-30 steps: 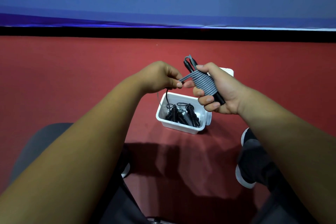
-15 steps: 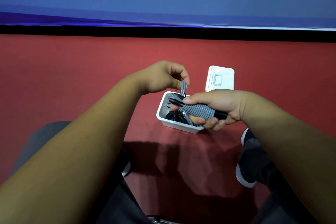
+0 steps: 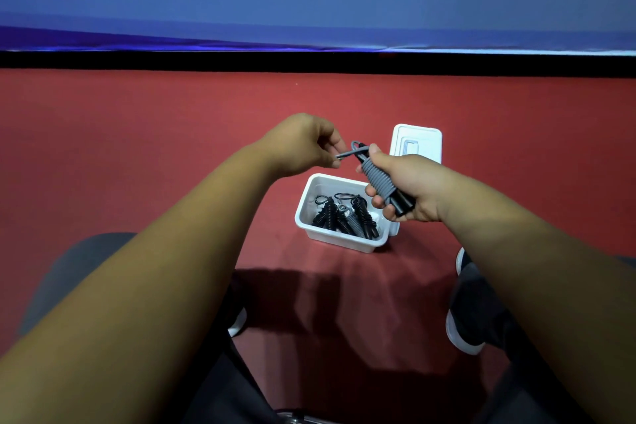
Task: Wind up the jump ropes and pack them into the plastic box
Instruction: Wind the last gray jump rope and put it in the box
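My right hand [image 3: 409,188] grips a grey jump rope [image 3: 378,178] wound tightly round its black handles, held tilted above the right end of the white plastic box [image 3: 311,206]. My left hand [image 3: 306,144] pinches the rope's loose grey end, which runs from the top of the bundle leftward. Inside the box lie several wound ropes [image 3: 346,217], mostly black with one grey.
The box's white lid [image 3: 418,143] lies flat on the red floor [image 3: 137,148] just behind the box. My shoes [image 3: 463,306] stand near the bottom on either side of the box. A black strip and a blue banner close off the far side.
The bundle dipped toward the box half a second ago and has risen again, tilted more upright. My left hand moved from above the box to the left, drawing the loose end out.
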### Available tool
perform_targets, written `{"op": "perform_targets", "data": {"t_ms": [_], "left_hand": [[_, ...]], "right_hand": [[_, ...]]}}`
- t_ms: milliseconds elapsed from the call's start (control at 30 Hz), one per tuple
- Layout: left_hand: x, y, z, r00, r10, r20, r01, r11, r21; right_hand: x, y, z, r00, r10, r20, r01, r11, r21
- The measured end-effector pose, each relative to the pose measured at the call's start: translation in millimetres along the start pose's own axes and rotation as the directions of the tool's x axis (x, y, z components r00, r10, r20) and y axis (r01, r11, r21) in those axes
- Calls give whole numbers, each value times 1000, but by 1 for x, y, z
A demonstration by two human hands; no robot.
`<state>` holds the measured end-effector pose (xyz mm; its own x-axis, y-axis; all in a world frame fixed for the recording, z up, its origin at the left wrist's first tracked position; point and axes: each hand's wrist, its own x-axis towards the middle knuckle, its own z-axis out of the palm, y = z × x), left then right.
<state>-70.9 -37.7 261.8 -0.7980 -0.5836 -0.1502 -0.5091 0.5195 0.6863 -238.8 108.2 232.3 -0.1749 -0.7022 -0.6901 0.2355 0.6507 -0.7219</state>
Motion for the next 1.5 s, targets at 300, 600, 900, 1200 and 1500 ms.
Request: {"op": "perform_targets", "data": {"t_ms": [300, 600, 900, 1200, 1500], "left_hand": [[0, 0, 19, 992, -22, 125, 68, 925, -374], [6, -1, 13, 994, 27, 110, 64, 670, -740], [0, -8, 4, 988, -35, 148, 86, 932, -353], [-4, -10, 0, 980, -110, 168, 124, 989, -78], [-6, -6, 0, 986, -30, 164, 53, 989, -139]], "right_hand": [[-4, -7, 3, 995, -100, -12, 100, 973, 206], [-7, -14, -1, 994, -111, -10, 111, 968, 226], [-16, -16, -1, 993, -119, 17, 115, 982, 152], [-26, -14, 1, 980, -130, 153, 130, 991, 15], [-28, -11, 4, 913, -46, 404, 67, 997, -38]]}}
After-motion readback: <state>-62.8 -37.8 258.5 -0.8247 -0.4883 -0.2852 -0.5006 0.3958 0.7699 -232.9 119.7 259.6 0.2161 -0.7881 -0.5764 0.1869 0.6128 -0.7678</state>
